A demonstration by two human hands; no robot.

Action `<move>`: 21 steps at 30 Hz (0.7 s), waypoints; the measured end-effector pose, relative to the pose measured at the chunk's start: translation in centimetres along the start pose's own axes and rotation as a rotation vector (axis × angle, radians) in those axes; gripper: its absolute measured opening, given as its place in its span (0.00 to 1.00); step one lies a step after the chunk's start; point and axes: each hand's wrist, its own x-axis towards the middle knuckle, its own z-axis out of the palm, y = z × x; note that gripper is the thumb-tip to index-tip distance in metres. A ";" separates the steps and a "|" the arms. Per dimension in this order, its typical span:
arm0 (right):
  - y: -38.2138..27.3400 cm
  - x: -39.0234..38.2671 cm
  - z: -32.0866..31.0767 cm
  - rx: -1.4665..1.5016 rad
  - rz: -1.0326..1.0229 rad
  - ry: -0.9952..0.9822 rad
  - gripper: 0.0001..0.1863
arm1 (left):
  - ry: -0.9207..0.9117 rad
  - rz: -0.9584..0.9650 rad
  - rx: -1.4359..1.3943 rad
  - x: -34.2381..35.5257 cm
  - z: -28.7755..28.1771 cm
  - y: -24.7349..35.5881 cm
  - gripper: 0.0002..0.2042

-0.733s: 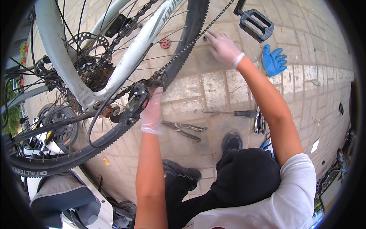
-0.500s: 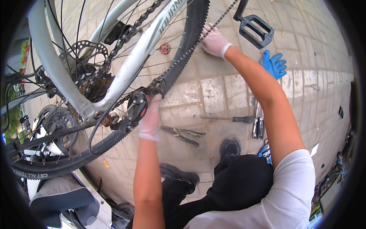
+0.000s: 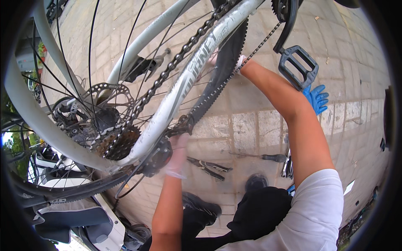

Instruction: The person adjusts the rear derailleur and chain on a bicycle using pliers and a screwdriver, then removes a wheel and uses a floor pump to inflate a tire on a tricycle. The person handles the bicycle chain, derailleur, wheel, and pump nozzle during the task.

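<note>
My left hand point(image 3: 179, 152), in a thin translucent glove, is closed at the rear derailleur point(image 3: 157, 158) of a pale bicycle; its fingertips are hidden behind the cage. The chain point(image 3: 259, 47) runs from there up towards the crank. My right hand point(image 3: 214, 57), gloved alike, reaches past the rear tyre point(image 3: 228, 62), low by the paving. Tyre and frame tube point(image 3: 184, 88) cover most of it, so its fingers are hidden. The rusty rear cassette point(image 3: 117, 142) and a brake disc point(image 3: 112, 97) show at the wheel's hub.
Pliers point(image 3: 208, 168) and a screwdriver point(image 3: 266, 157) lie on the paving, beside metal tools point(image 3: 287, 165) partly behind my right arm. A blue glove point(image 3: 317, 99) lies beyond the pedal point(image 3: 298, 67). A white and grey vehicle part point(image 3: 83, 217) stands at the lower left.
My view has shifted, and the bicycle fills more of it. My right hand has moved left behind the tyre. The small red toothed wheel seen earlier on the paving is now hidden. My left hand stays at the derailleur.
</note>
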 end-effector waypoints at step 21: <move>-2.5 2.7 0.6 0.179 -0.025 0.125 0.23 | -0.003 -0.006 0.215 0.0 -0.3 0.2 0.13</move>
